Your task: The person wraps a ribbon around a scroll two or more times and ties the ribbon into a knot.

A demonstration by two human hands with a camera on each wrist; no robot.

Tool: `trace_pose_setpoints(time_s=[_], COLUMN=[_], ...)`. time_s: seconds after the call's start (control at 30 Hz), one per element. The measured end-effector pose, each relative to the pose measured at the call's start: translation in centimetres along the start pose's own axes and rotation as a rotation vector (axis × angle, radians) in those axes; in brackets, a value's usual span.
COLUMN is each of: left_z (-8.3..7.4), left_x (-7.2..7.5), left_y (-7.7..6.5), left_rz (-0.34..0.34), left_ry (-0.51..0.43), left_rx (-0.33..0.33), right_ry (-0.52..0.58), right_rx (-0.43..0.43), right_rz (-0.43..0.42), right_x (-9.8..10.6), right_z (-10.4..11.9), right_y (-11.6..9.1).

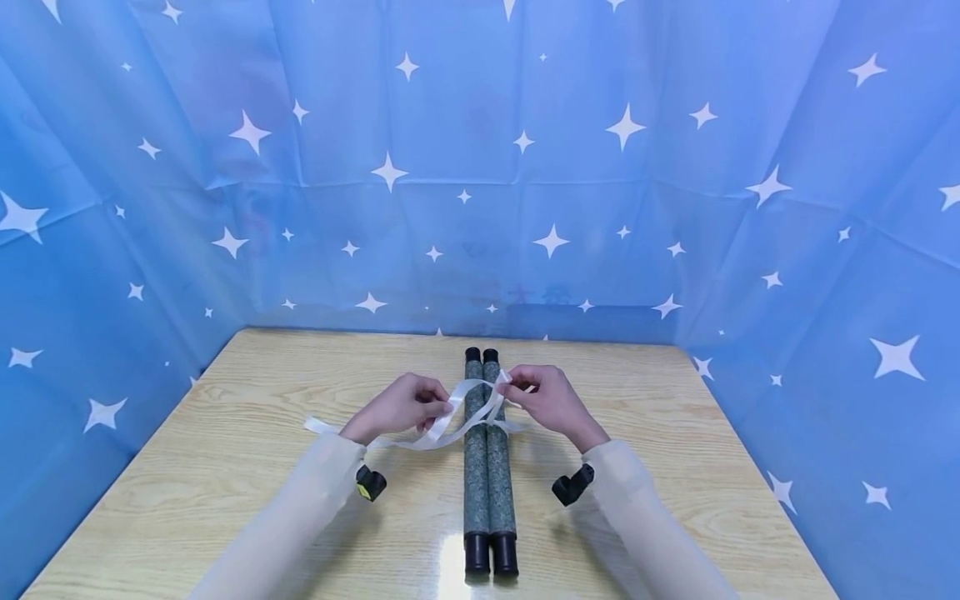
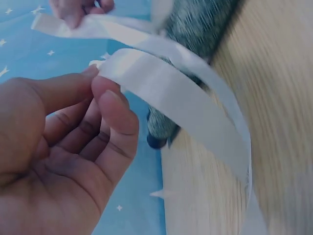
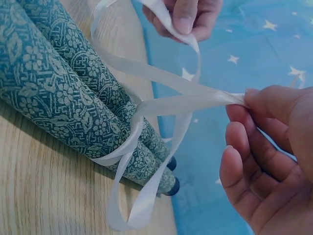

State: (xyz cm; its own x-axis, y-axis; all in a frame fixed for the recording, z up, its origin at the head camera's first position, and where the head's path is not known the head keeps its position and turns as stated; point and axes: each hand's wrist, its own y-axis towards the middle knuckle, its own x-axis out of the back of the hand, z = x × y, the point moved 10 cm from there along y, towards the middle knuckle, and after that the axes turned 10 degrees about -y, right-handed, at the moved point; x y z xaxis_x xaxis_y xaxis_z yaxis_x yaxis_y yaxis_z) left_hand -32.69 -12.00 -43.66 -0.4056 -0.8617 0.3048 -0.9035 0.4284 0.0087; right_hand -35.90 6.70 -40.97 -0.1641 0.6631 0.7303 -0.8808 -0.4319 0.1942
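Head view. Left hand (image 1: 408, 402): pinching white ribbon (image 1: 441, 425). Right hand (image 1: 546, 397): pinching another stretch of it. Between the two grips: two green rolls (image 1: 476, 483) with dark ends, side by side on a wooden table (image 1: 697, 467); ribbon crosses above them, with a tail to the left of the left grip.

Left wrist view. Thumb and forefinger closed narrowly on the ribbon; a wide strip arcs away from the fingertips. Rolls beyond the grip.

Right wrist view. Thumb and forefinger pinch a strand; other fingers loosely bent, holding nothing. Ahead of the grip: crossed strands, a hanging loop, and a band across both rolls; underside hidden.

Step, as judged: knotting the ribbon. Next move probably calls for two firm pinches and an even outward pull.
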Motion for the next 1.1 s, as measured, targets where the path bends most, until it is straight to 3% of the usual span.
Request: trace_pose_setpoints(time_s=[0.3, 0.53, 0.77, 0.93, 1.1], left_z=[-0.3, -1.3, -1.7, -2.4, -1.5], left_x=[-1.4, -3.6, -6.1, -7.6, -8.7], left_y=[-0.9, -1.3, -1.1, -0.9, -0.6], left_rz=[-0.011, 0.010, -0.008, -0.034, -0.111], left_ry=[-0.206, -0.402, -0.616, -0.799, -0.818], left_rx=[0.058, 0.095, 0.087, 0.015, 0.013], right_ry=[0.015, 0.016, 0.026, 0.006, 0.000], right_rx=[-0.011, -0.005, -0.018, -0.016, -0.025], right_rz=[0.011, 0.015, 0.022, 0.017, 0.005], right_x=[-0.2, -0.3, -0.4, -0.4, -0.2], right_z=[-0.2, -0.2, -0.3, -0.3, -0.3], right_y=[0.1, 0.2, 0.2, 0.2, 0.2])
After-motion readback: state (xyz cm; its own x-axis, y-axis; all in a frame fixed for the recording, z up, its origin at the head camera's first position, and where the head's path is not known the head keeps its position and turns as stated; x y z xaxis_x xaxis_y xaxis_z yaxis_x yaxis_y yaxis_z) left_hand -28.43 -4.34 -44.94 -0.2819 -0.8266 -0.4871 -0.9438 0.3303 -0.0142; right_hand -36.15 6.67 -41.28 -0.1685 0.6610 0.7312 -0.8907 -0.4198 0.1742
